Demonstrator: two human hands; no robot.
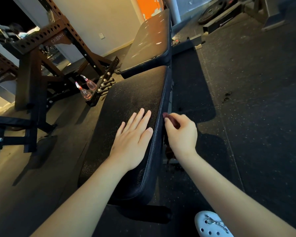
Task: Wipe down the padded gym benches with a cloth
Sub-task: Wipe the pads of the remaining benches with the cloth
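Your left hand [133, 134] lies spread flat on the seat pad [126, 96], frame centre | your right hand [182, 135] pinches the dark red cloth [172, 120] against the pad's right side edge | the pad's long axis runs up-frame toward the back pad [149, 43] | your right hand is nearer, so wipe along that edge.

Black seat pad [126, 103], fine pale speckle all over its grain. Back pad [149, 41] is black too, streaked with white scuffs. The cloth [171, 119] shows dark red. Brown rack [46, 35], dotted with rows of round holes. 2 bottles [85, 93] [92, 85] glow pink, tops white and red. Floor [255, 117] black, flecked pale. Cream wall [99, 14], orange panel [147, 6], and a white shoe [210, 224] punched with holes.
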